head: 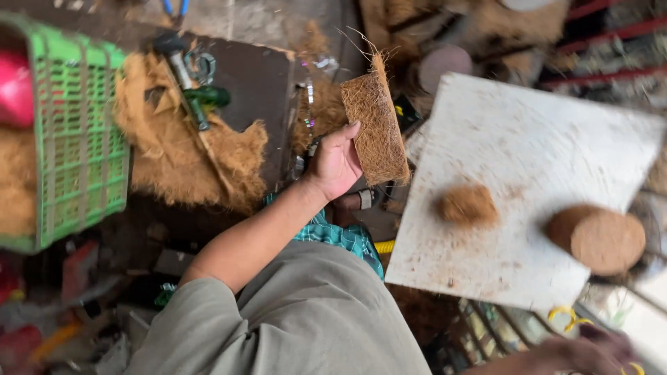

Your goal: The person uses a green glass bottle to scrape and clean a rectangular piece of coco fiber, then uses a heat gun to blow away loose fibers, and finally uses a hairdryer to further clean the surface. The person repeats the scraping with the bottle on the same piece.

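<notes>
Coir mat piece [377,128] stands on edge above the white board [528,173], gripped by the left hand [335,163] (arm stretched forward, bent at elbow); right hand [590,351] blurred, grip unclear.

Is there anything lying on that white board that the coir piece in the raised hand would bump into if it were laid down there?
Partly. The left hand grips the flat coir mat beside the white board. On the board sit a small fibre clump and a round coir disc near its lower edge. The board's upper part looks bare, apart from dust.
</notes>
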